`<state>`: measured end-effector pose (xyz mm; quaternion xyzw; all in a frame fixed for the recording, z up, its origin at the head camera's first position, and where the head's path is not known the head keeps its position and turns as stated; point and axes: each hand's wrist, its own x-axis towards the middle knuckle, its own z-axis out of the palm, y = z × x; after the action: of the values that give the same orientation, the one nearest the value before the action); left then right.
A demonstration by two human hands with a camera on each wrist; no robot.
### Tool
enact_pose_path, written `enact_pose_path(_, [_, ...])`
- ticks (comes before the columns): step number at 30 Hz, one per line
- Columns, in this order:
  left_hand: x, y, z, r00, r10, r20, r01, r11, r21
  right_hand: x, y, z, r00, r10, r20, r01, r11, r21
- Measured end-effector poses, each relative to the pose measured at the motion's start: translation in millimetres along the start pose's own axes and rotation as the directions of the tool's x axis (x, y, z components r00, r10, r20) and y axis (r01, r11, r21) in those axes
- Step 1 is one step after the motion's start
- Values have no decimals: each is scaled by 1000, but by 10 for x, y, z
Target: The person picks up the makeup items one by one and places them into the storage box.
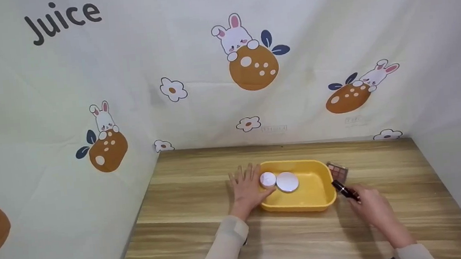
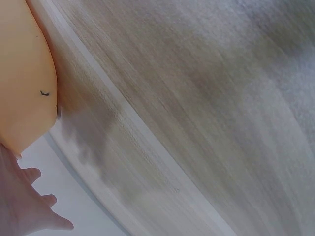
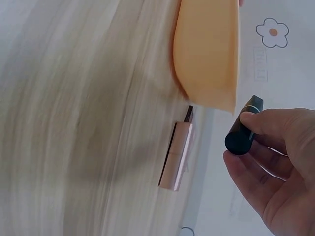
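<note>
My right hand [image 1: 373,206] pinches a black lipstick tube [image 3: 242,130] with a thin shiny band, just off the right end of the yellow basket [image 1: 299,205]. My left hand [image 1: 247,189] rests at the basket's left end, fingers spread and straight, thumb over the rim. Inside the basket, towards its left, lie a small round white-topped jar [image 1: 268,179] and a larger round white compact [image 1: 287,182], side by side. An eyeshadow palette [image 1: 340,170] with reddish-brown pans lies on the table beyond the lipstick, close to the basket's right end.
Basket and palette stand on a wood-grain table [image 1: 178,202]. White cloth [image 1: 195,111] printed with rabbits, fruit and flowers hangs at the back and both sides. In the right wrist view, a thin rose-coloured case [image 3: 176,156] lies below the basket's end, with a dark piece behind it.
</note>
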<state>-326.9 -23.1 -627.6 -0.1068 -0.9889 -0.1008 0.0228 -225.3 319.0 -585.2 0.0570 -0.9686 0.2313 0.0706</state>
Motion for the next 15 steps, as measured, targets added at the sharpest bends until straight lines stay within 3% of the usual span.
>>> enact_pose_path(15, [22, -12, 35, 1000, -4, 7, 4, 1000, 7, 219, -330, 168, 995, -100, -7, 100, 995, 16])
